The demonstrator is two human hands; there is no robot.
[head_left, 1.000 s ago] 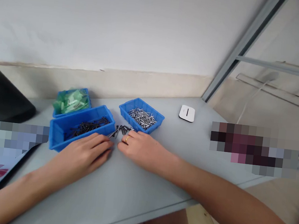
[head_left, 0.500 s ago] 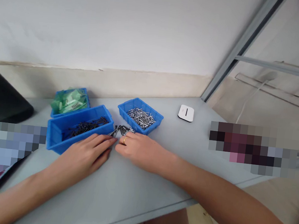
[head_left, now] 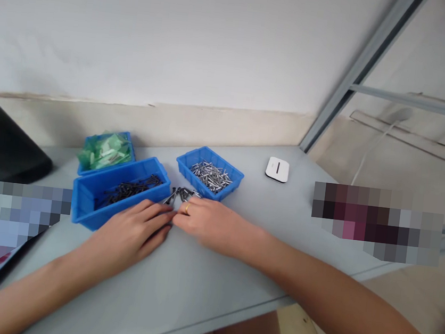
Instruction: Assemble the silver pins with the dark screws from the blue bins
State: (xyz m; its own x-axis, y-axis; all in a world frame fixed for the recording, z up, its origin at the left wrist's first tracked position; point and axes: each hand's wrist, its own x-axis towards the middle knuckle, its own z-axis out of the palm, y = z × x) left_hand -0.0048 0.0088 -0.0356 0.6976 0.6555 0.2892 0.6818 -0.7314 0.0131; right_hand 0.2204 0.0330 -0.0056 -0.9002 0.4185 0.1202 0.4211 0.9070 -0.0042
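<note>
A small loose heap of dark screws and silver pins [head_left: 182, 192] lies on the grey table between two blue bins. My left hand [head_left: 139, 227] rests at the near left edge of this heap, fingers stretched toward it and the thumb apart. From the right, my right hand [head_left: 208, 224], with a ring on one finger, curls over the heap's near side. Its fingertips are hidden, so what they pinch does not show. Left of the heap, a long blue bin [head_left: 82, 202] holds dark screws [head_left: 131, 189]. Behind the right hand, another blue bin [head_left: 230, 192] contains silver pins [head_left: 210, 176].
A third blue bin [head_left: 131, 140] with green plastic packets [head_left: 107, 151] stands at the back left. A white square device [head_left: 277, 169] lies toward the back right. There is a dark object [head_left: 4, 142] at the left edge, and a metal frame post [head_left: 347, 90] rises at the right.
My left hand has shifted slightly right, its fingertips now touching or nearly touching my right hand. The right hand has stayed almost in place over the heap.
</note>
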